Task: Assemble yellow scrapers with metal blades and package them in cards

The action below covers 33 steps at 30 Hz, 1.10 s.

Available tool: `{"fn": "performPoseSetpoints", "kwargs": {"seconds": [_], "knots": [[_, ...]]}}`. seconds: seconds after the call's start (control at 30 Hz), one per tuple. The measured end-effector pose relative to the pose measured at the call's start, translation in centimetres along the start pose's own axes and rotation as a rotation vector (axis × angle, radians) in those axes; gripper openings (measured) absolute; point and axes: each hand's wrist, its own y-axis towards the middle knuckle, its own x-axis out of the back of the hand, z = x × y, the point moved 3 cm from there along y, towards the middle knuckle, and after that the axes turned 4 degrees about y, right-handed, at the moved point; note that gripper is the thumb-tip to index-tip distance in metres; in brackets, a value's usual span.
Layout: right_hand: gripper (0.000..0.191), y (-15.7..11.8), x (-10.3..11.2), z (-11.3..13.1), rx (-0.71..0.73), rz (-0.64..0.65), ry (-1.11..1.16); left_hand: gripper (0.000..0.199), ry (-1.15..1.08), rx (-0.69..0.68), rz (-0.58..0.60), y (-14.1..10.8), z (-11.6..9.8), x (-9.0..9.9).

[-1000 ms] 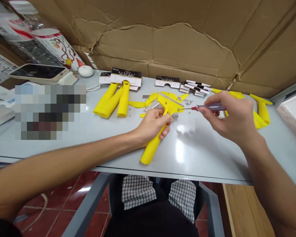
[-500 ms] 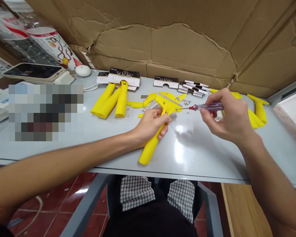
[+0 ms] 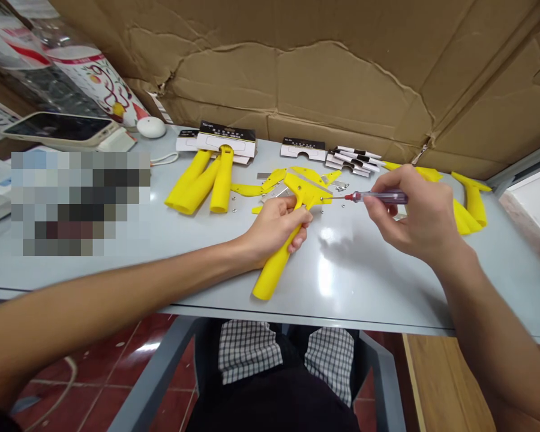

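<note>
My left hand point(image 3: 281, 231) is closed round the yellow handle of a scraper point(image 3: 270, 276), just below its wide head. A metal blade strip runs along the head's far edge. My right hand point(image 3: 414, 210) grips a screwdriver point(image 3: 384, 196) with a clear purple handle and red collar. Its thin shaft points left, and the tip meets a small screw point(image 3: 321, 198) at the right side of the scraper head. Behind the head lie loose yellow plastic pieces point(image 3: 247, 190), metal blades point(image 3: 276, 193) and several small screws point(image 3: 342, 188).
Yellow handles point(image 3: 191, 186) with black-and-white card sleeves point(image 3: 227, 139) lie left of centre. More cards point(image 3: 353, 161) sit at the back, and yellow scraper parts point(image 3: 472, 204) at the right. A phone point(image 3: 58, 129), white mouse-like object point(image 3: 151, 127) and bottles point(image 3: 85, 78) stand left. Cardboard point(image 3: 297, 72) walls the back.
Hardly anything differs. Both hands, the scraper and the screwdriver keep the same places, and the view has shifted very slightly.
</note>
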Motion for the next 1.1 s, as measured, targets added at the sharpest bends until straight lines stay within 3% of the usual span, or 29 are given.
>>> {"fn": "performPoseSetpoints", "kwargs": {"seconds": [0.13,0.43,0.67,0.87,1.0,1.1], "knots": [[0.027,0.06,0.0,-0.41,0.0,-0.063,-0.081,0.015,-0.004,0.008,-0.011,0.0,0.05,0.04],[0.01,-0.12,-0.06,-0.14,-0.009,0.015,0.008,0.015,-0.022,0.01,0.0,0.05,0.04,0.0],[0.024,0.16,0.18,-0.57,-0.003,-0.021,-0.095,0.015,-0.013,0.009,-0.017,0.04,0.08,0.02],[0.01,0.5,0.2,0.09,0.066,0.106,0.061,0.013,-0.002,-0.006,0.004,0.04,0.01,-0.03],[0.031,0.58,0.13,-0.06,0.09,0.136,0.055,0.012,-0.004,-0.004,-0.003,0.0,-0.02,-0.03],[0.03,0.62,0.36,-0.29,0.094,0.14,0.047,0.015,-0.007,0.004,-0.016,-0.02,0.04,-0.02]]}}
